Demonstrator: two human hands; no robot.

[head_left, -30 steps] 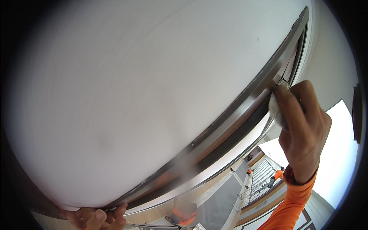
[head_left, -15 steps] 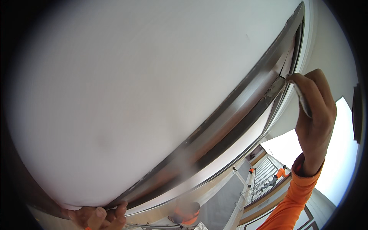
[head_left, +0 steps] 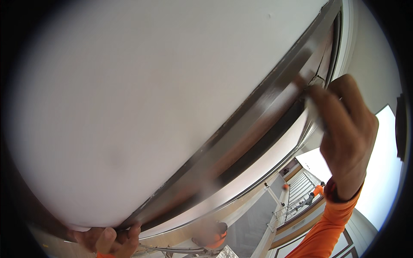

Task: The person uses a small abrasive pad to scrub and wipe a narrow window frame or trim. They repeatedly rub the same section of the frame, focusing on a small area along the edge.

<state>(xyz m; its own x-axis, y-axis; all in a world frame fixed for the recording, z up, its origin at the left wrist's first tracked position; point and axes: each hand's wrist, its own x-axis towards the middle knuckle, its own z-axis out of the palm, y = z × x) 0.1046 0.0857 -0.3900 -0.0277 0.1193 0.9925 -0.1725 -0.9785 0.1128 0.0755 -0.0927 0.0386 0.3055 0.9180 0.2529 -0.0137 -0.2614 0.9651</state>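
My right hand, in an orange sleeve, is raised overhead and pinches a small pale pad against the upper right end of a long grey metal frame. The frame runs diagonally under a wide white surface. What the pad is made of I cannot tell. My left hand shows only at the bottom edge, fingers curled on the frame's lower left end. The frame's corner lies just above my right hand.
Below the frame a glass pane shows a blurred orange figure. Through the opening lie a railing or scaffold and distant people in orange. Bright light fills the right side.
My right hand slid the pad up the frame toward the corner, then came a little back down. My left hand has stayed at the lower end.
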